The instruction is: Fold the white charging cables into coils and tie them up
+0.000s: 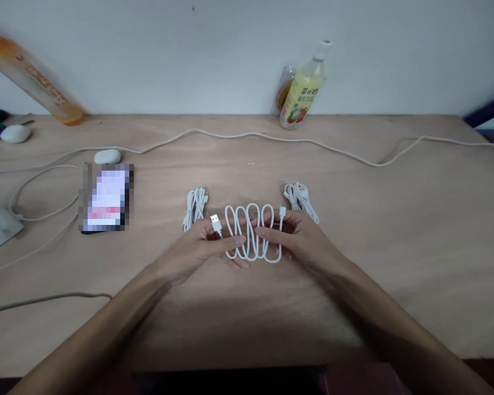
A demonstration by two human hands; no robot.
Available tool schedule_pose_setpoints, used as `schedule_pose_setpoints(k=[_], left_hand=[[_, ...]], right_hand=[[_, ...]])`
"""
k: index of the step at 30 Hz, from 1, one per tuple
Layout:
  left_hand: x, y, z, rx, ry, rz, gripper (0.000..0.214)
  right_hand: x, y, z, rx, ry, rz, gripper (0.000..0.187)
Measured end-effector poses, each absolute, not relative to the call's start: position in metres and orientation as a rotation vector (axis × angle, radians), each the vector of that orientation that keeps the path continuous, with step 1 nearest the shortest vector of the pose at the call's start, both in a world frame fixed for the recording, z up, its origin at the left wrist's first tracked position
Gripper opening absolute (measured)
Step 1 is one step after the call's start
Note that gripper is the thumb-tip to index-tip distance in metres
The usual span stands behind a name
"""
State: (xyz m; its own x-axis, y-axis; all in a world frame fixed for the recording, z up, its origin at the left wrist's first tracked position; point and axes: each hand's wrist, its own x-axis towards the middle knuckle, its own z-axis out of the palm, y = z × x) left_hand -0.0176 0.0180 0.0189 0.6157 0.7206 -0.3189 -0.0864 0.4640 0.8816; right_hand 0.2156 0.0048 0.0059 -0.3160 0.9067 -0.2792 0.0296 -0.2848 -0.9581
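Between my two hands a white USB cable (252, 206) is held up in several side-by-side loops above the table. My left hand (203, 241) pinches the left loops, thumb in front and fingers behind. The cable's USB plug sticks up beside that thumb. My right hand (298, 233) grips the right loops the same way, and the smaller connector end points up near its fingers. Behind my left hand lies a bundled white cable (196, 204). Another bundled white cable (299, 196) rests just beyond my right hand.
A phone (107, 197), blurred out, lies at the left near a white earbud case (107, 157). A long white cord (255, 135) crosses the wooden table (395, 236). An orange bottle (37, 82) and a yellow-green drink bottle (303, 90) stand by the wall. A power strip (0, 236) sits far left.
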Motion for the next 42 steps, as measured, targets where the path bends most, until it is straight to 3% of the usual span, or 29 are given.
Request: schedule_pose_setpoints(k=[13,17,31,42], left_hand=[[-0.018,0.018,0.019,0.887,0.796,0.567,0.027],[-0.020,0.019,0.016,0.801,0.748,0.560,0.037],[-0.024,0.021,0.011,0.831,0.692,0.496,0.051],[-0.021,0.020,0.016,0.844,0.740,0.531,0.037]], right_hand=[[0.213,0.004,0.011,-1.211,-1.227,1.736,0.031],[0.212,0.004,0.011,-1.198,-1.102,1.788,0.044],[0.212,0.001,0.015,-1.207,-1.330,1.704,0.049],[0.213,0.002,0.014,-1.203,-1.342,1.707,0.051]])
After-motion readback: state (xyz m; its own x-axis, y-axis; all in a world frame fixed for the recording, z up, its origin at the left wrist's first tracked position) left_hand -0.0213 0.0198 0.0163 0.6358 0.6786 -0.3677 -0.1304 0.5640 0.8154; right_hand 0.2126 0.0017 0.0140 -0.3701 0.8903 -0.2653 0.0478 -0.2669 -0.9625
